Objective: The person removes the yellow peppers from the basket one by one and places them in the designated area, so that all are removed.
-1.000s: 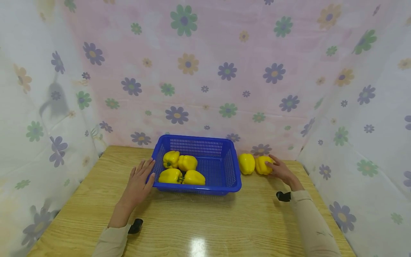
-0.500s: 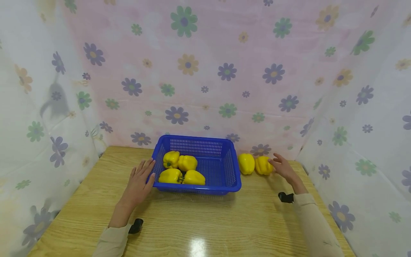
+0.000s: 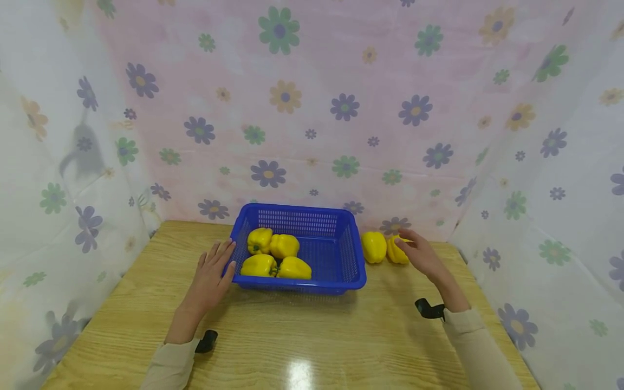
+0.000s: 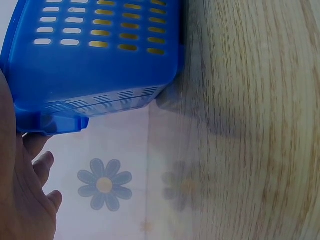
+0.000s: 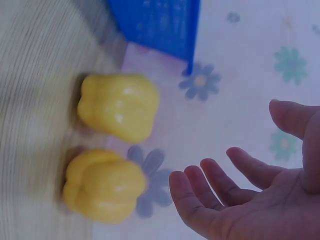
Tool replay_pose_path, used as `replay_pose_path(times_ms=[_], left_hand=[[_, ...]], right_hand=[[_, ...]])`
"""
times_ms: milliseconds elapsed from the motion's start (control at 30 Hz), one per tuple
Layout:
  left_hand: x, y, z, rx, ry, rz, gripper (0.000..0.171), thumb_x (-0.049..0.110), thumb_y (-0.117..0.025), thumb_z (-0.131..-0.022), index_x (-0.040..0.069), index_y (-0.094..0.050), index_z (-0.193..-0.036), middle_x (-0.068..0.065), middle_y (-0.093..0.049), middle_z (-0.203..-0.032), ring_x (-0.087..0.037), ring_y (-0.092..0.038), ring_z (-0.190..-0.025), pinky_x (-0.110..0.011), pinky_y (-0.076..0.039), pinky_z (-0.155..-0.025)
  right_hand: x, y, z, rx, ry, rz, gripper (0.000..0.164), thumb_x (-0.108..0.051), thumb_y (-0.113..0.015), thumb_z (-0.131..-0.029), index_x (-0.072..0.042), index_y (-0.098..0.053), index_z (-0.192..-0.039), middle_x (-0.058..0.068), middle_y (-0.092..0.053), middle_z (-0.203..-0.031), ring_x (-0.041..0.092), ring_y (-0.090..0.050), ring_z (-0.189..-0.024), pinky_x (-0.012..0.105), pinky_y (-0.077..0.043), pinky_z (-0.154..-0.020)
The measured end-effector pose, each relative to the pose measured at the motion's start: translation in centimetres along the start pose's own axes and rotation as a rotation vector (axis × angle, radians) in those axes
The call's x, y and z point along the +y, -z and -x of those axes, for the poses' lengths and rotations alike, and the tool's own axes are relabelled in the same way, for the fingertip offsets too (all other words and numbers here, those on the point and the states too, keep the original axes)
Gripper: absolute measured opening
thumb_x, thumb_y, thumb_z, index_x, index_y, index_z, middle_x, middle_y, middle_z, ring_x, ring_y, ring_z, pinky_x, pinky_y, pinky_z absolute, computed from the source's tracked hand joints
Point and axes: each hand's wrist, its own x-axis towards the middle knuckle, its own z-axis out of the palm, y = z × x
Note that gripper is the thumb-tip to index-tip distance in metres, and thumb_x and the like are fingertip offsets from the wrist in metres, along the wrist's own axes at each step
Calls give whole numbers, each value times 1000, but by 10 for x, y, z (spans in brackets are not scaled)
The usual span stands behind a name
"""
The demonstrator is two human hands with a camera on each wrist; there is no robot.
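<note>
My left hand (image 3: 208, 281) rests with straight fingers on the left rim of a blue plastic basket (image 3: 357, 271). Inside, on its left side, lie several yellow bell peppers (image 3: 260, 266). To the right of the basket two more stand on the table: one yellow bell pepper (image 3: 374, 247) beside the wall and another yellow bell pepper (image 3: 397, 251) just right of it. My right hand (image 3: 425, 260) hovers over the outer pepper, partly covering it in the head view. In the right wrist view its fingers are spread and relaxed, apart from both peppers (image 5: 118, 106), holding nothing.
The wooden table (image 3: 292, 336) runs up to a flower-patterned cloth (image 3: 312, 108) behind the basket, with more cloth on both sides. A small black wrist camera (image 3: 207, 342) sits on the left wrist, another black wrist camera (image 3: 429, 309) on the right.
My right hand has let go of the outer pepper, drawn back to the right, then come up and left above it. My left hand and the basket have stayed put.
</note>
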Motion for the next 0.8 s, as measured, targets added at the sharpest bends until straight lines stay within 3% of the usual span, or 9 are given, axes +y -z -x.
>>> replay_pose_path(times_ms=[267, 533, 667, 800], left_hand=[[0, 0, -1, -2, -2, 3, 56, 32, -39, -110, 5, -35, -158, -15, -30, -166, -43, -15, -155, -69, -8, -120], [0, 0, 0, -2, 0, 16, 55, 32, -39, -110, 5, -35, -159, -14, -30, -166, -42, -14, -155, -69, -7, -120], [0, -1, 0, -2, 5, 23, 55, 31, -40, -110, 5, -34, -159, -14, -29, -166, -42, -14, -155, -69, -6, -121], [0, -1, -1, 0, 6, 25, 55, 28, -41, -110, 5, -34, -159, -14, -29, -166, -42, -14, -155, -69, -6, -120]], right_hand=[[-42, -23, 14, -51, 157, -15, 52, -29, -51, -108, -1, -44, -151, 27, -46, -151, 48, -44, -136, 63, -45, -105], [-84, -38, 2, -165, 311, -22, 42, -23, -54, -107, 0, -56, -142, 24, -56, -144, 42, -53, -133, 58, -45, -108], [-105, -44, -12, -260, 353, 25, 38, -22, -55, -106, -4, -59, -140, 19, -60, -141, 35, -57, -130, 53, -46, -109], [-123, -52, -30, -418, 409, 112, 39, -22, -58, -105, -6, -60, -140, 14, -61, -140, 31, -59, -128, 49, -47, -109]])
